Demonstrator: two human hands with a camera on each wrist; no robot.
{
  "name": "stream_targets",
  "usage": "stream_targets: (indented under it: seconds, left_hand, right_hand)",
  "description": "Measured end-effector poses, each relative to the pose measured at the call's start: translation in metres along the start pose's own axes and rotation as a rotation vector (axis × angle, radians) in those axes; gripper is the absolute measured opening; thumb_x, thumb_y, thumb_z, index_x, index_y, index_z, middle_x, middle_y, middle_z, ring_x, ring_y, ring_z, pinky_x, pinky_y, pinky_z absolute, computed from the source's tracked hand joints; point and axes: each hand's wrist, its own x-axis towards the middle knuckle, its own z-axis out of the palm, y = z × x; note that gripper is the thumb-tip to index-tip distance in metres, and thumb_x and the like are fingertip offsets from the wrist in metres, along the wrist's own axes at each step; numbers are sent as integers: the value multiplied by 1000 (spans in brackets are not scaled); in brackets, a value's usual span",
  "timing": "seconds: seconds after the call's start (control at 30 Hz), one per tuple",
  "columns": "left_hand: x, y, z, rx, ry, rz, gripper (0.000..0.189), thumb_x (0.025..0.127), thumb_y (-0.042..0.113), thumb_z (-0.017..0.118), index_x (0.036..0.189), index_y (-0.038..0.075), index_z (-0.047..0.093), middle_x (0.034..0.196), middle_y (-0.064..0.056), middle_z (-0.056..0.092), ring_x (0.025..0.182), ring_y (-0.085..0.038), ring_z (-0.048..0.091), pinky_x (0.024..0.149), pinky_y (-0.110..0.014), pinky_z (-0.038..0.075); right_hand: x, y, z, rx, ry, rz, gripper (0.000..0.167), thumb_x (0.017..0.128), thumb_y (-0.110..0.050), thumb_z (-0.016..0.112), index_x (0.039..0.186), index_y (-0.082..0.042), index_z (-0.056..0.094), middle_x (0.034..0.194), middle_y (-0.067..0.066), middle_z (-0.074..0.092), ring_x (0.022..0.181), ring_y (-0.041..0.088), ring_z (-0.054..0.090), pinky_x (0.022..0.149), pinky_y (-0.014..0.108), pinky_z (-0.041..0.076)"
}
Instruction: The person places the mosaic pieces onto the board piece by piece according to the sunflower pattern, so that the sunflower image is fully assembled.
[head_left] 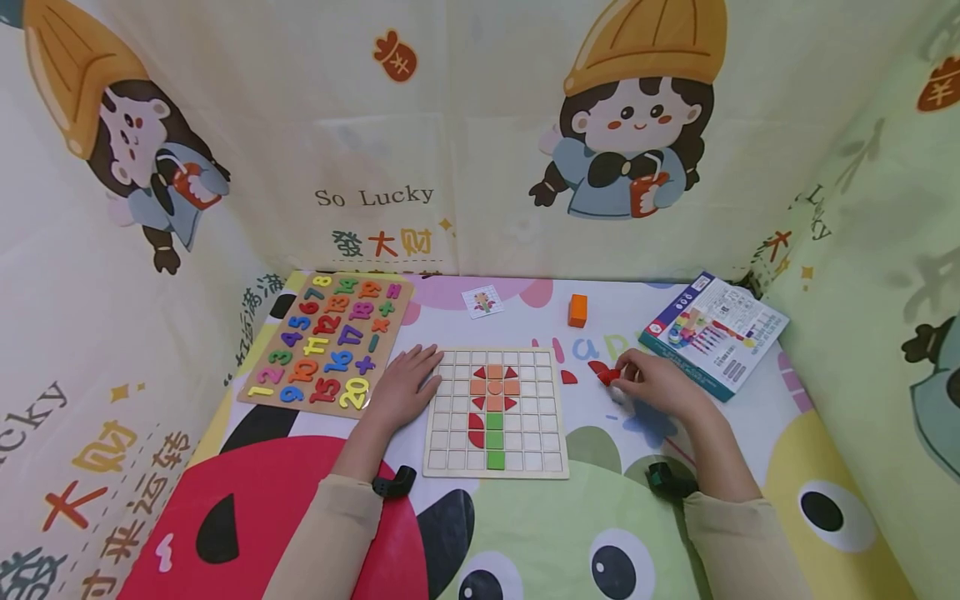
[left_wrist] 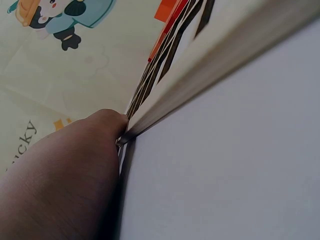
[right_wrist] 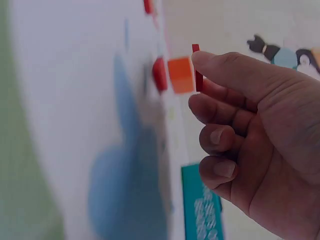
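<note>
A wooden grid board (head_left: 540, 436) lies mid-table. In it are orange squares (head_left: 495, 372), small dark red triangles, green squares (head_left: 495, 440) in a column and two red curved pieces (head_left: 476, 430). My left hand (head_left: 401, 387) rests at the board's upper left edge with its fingers extended; in the left wrist view one digit (left_wrist: 75, 165) touches that edge. To the board's right, my right hand (head_left: 654, 379) pinches a thin red piece (right_wrist: 198, 75) between thumb and forefinger, the other fingers curled. Loose red pieces lie nearby, one quarter-round (head_left: 569, 377), another (head_left: 597, 367) beside the fingertips.
A board of coloured numbers (head_left: 309, 403) lies at the left. Behind the grid are a small picture card (head_left: 482, 302) and an orange block (head_left: 577, 310). A teal-edged box (head_left: 723, 333) lies at the right back. Printed cloth walls stand around the table.
</note>
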Motion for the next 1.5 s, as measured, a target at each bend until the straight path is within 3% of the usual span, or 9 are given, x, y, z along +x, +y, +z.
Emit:
stream_targets:
  seconds: [0.33,0.5,0.77,1.23,1.5]
  left_hand:
    - [-1,0,-1,-8,7,0,57,100,47,49,153,27,39,160,3,36,153,-25,21,126,-49,16]
    - [-1,1,0,-4,8,4,57,100,46,49,153,27,39,160,3,36,153,-25,22,126,-49,17]
    - [0,0,0,-2,3,3,57,101,47,48,153,27,39,161,3,35,153,-25,21,126,-49,16]
    - [1,-2,2,-4,-5,4,58,101,49,47,153,28,38,161,4,34,154,-24,20,126,-49,16]
    - [1,-3,1,11,-13,6,57,101,49,47,153,28,38,161,4,35,153,-25,21,126,-49,16]
  right_hand:
    - [7,-56,15,-73,-11,-138,27,92,-31,69,114,-16,60,87,0,62,77,17,55,67,27,50]
    - [11,-88,28,-81,-39,-164,25,92,-33,70,112,-21,60,86,-2,61,75,16,55,60,27,50]
    - [19,-129,52,-131,-60,-199,28,89,-35,74,110,-23,61,84,-7,61,74,12,56,62,25,49]
    - [31,-170,93,-196,-76,-355,29,87,-40,74,105,-21,62,68,-10,56,63,8,54,57,23,46]
    - [35,-188,111,-231,-101,-381,24,89,-40,72,103,-23,62,66,-10,55,59,6,52,53,20,42]
